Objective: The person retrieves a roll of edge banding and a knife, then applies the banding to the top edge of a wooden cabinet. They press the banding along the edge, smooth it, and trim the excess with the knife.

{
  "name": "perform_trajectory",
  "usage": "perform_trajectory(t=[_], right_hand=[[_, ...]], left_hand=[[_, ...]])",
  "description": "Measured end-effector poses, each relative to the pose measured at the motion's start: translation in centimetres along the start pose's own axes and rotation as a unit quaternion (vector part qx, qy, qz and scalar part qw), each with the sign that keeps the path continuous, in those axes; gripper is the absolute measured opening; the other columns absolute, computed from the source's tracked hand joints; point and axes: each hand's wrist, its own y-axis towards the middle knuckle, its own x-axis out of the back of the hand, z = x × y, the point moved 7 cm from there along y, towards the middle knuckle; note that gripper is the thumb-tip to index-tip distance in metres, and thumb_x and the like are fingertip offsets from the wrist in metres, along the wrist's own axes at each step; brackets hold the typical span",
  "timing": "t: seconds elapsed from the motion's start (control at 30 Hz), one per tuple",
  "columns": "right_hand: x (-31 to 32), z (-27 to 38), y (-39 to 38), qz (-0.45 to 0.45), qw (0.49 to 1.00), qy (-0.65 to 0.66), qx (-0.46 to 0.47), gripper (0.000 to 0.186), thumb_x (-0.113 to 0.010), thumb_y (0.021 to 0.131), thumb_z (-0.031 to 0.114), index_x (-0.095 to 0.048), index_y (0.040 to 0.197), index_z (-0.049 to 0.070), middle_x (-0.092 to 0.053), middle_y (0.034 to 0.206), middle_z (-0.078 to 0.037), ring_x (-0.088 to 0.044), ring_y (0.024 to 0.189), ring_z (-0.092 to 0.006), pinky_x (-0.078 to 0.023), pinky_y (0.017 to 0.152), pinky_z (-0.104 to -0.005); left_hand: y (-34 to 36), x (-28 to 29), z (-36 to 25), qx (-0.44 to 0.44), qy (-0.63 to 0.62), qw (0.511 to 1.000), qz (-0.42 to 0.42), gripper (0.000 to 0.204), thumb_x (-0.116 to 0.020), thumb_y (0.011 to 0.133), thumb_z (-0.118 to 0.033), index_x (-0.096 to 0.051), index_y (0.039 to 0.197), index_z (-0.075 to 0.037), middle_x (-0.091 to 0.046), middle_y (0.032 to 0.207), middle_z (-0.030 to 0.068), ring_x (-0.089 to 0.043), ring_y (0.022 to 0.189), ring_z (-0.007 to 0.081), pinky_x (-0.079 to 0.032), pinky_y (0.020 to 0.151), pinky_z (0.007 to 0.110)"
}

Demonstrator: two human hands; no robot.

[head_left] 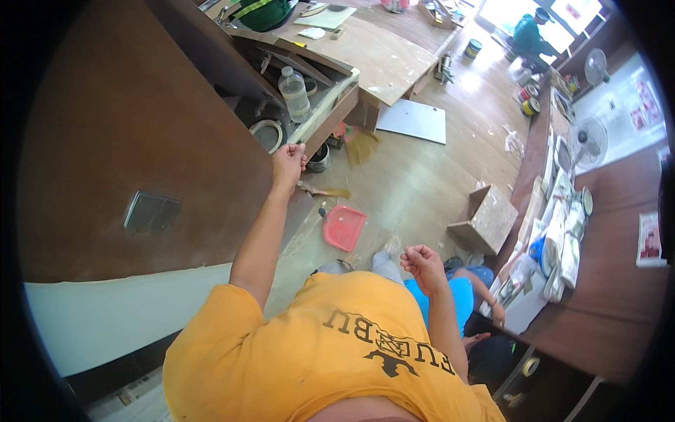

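Left fingers [296, 150] curled near ledge [322, 110]; right fingers [418, 254] curled midair; grasp unclear.

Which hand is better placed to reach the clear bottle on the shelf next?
Left, I'd judge. The left hand is stretched out near the shelf edge, close to the bottle; the right hand is farther away, off to the right. I can't tell whether the left fingers pinch something small.

A bottle [294, 97] and tape roll [280, 134] obstruct the way beyond the left fingers [300, 156], with open air toward the right fingers [416, 256].
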Motion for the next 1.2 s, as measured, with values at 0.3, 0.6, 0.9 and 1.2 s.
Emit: perform_trajectory(t=[0.3, 0.6, 0.9, 1.2], right_hand=[[11.7, 13.4, 11.6, -0.023, 0.999, -0.022, 0.023, 0.014, -0.074, 0.097, 0.016, -0.065, 0.095, 0.007, -0.071, 0.085, -0.006, -0.066, 0.067, -0.0126, -0.052, 0.060, -0.0234], [13.0, 32.3, 25.5, -0.005, 0.987, -0.144, 0.069, 0.018, -0.074, 0.097, 0.015, -0.059, 0.088, 0.010, -0.066, 0.080, -0.004, -0.060, 0.063, -0.0098, -0.048, 0.058, -0.0228], [14.2, 33.8, 34.6, -0.045, 0.981, -0.189, -0.008, 0.018, -0.074, 0.097, 0.013, -0.058, 0.088, 0.012, -0.066, 0.081, -0.003, -0.061, 0.064, -0.0096, -0.049, 0.056, -0.0211], [9.8, 38.1, 40.1, -0.052, 0.973, -0.224, 0.009, 0.018, -0.076, 0.096, 0.016, -0.060, 0.088, 0.012, -0.067, 0.083, -0.002, -0.066, 0.070, -0.0102, -0.054, 0.062, -0.0207]], left_hand=[[7.2, 0.6, 5.1, 0.059, -0.185, 0.950, -0.245, 0.014, -0.057, 0.106, -0.016, -0.063, 0.109, -0.004, -0.065, 0.086, 0.0035, -0.062, 0.072, 0.0114, -0.053, 0.062, 0.026], [8.2, 2.8, 8.9, 0.047, -0.118, 0.882, -0.453, 0.033, -0.064, 0.093, -0.002, -0.058, 0.125, 0.000, -0.069, 0.101, 0.0103, -0.067, 0.089, 0.0199, -0.055, 0.082, 0.035], [15.8, 11.2, 6.1, 0.086, 0.277, 0.747, -0.598, 0.035, -0.068, 0.089, -0.012, -0.064, 0.121, 0.000, -0.069, 0.111, 0.0186, -0.068, 0.105, 0.0343, -0.052, 0.093, 0.041], [19.8, 20.6, 12.9, 0.223, 0.326, 0.798, -0.455, 0.045, -0.086, 0.077, -0.029, -0.069, 0.100, 0.006, -0.072, 0.097, 0.0281, -0.073, 0.095, 0.0423, -0.058, 0.076, 0.048]])
